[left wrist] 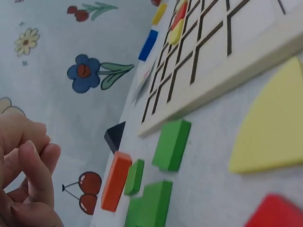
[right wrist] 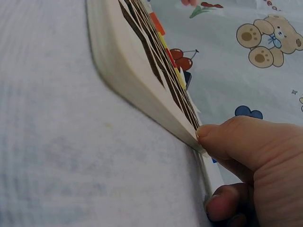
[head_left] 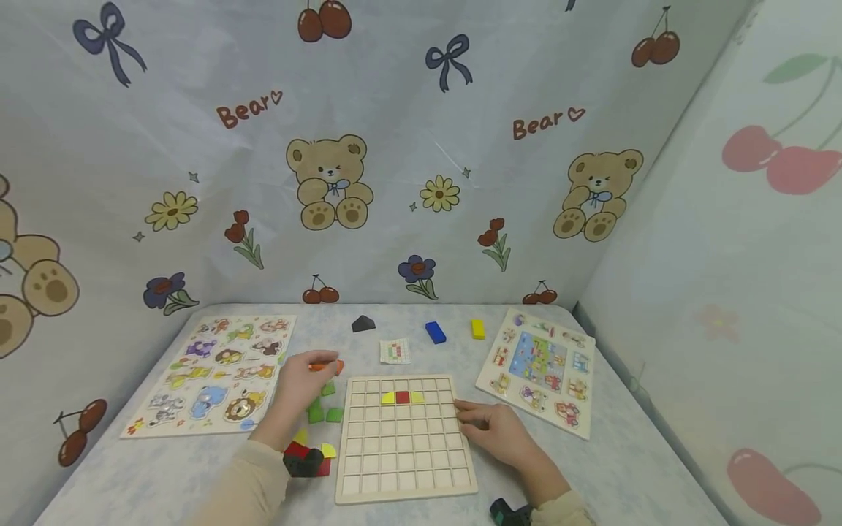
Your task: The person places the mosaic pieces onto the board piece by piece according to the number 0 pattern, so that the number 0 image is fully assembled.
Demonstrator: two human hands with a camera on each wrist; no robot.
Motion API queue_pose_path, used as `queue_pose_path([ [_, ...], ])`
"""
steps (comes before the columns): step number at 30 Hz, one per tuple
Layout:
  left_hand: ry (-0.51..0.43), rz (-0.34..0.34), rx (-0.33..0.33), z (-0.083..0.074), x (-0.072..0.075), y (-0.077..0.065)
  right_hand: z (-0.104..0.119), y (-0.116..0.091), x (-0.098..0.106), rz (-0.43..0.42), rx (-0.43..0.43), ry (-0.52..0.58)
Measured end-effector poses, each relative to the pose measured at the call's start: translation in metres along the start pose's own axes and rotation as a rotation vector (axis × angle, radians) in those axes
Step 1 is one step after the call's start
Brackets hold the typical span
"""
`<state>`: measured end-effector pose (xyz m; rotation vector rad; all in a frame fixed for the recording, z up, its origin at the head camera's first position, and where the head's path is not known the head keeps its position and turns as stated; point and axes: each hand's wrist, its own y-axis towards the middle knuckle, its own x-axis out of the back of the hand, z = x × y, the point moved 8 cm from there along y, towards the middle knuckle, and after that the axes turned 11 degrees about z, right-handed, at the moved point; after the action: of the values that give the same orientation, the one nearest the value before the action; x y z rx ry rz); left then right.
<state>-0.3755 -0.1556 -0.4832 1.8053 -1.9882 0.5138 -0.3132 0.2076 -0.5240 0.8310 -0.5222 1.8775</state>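
Note:
A square wooden grid board (head_left: 406, 438) lies in the middle of the table, with a red square (head_left: 403, 397) between two yellow quarter-round pieces (head_left: 388, 398) in an upper row. My left hand (head_left: 299, 387) is over the table left of the board, fingers loosely curled. An orange block (left wrist: 116, 182) lies just beyond its fingertips, apart from them in the left wrist view. Several green blocks (head_left: 316, 411) lie beside the board. With thumb and fingers, my right hand (head_left: 493, 431) grips the board's right edge; the thumb (right wrist: 222, 139) sits on the rim in the right wrist view.
Red and yellow pieces (head_left: 328, 451) lie by the left wrist. Behind the board are a small pattern card (head_left: 395, 351), a black piece (head_left: 363, 324), a blue block (head_left: 435, 332) and a yellow block (head_left: 478, 329). Animal puzzle boards (head_left: 217, 372) stand left and right.

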Motion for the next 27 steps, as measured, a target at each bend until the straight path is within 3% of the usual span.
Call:
queue_pose_path([
  [3,-0.024,-0.028,0.084,0.021,0.013,-0.007,0.0,-0.001,0.0,-0.005,0.001,-0.003],
  [7,0.014,-0.006,0.144,0.043,0.013,-0.013,-0.001,-0.001,-0.001,-0.004,0.006,-0.009],
  [11,0.072,0.029,0.105,0.054,0.005,-0.01,-0.002,-0.001,-0.002,0.003,-0.005,0.003],
  [17,0.128,0.007,0.08,0.063,0.003,-0.007,-0.003,0.0,-0.004,0.014,-0.029,0.039],
  [27,0.245,0.0,0.051,0.061,0.0,-0.005,-0.003,0.0,-0.003,-0.001,-0.026,0.033],
])
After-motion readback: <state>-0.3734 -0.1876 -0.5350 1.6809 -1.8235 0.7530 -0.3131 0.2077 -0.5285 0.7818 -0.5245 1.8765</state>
